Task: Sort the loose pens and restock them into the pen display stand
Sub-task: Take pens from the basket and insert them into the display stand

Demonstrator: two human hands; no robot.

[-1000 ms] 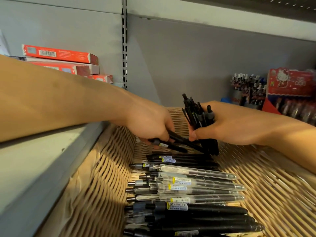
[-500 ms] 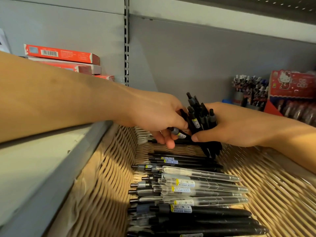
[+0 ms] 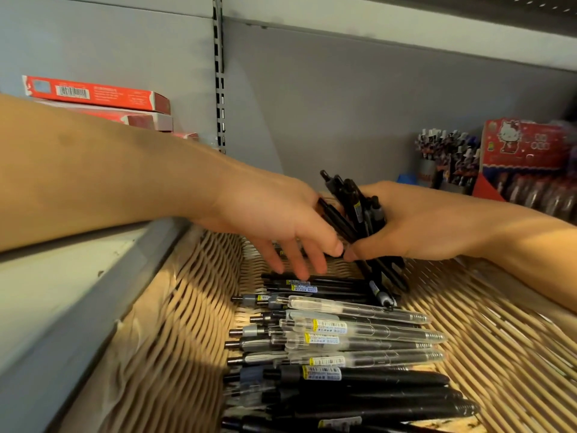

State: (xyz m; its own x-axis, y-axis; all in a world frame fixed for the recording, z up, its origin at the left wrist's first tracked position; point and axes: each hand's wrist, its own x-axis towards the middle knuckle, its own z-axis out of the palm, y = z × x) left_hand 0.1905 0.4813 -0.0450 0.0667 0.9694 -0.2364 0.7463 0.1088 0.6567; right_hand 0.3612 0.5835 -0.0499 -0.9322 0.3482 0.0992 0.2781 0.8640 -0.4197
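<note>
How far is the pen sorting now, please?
Done: a bunch of black pens is gathered in the right hand. In hand: the left hand pushes one more against it. Left: many pens lie in the woven tray, black and clear mixed; none is restocked yet.

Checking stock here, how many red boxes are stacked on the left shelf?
3: the top red box, the second box under it, and a corner of the third box just above the left forearm. More may be hidden behind it.
</note>
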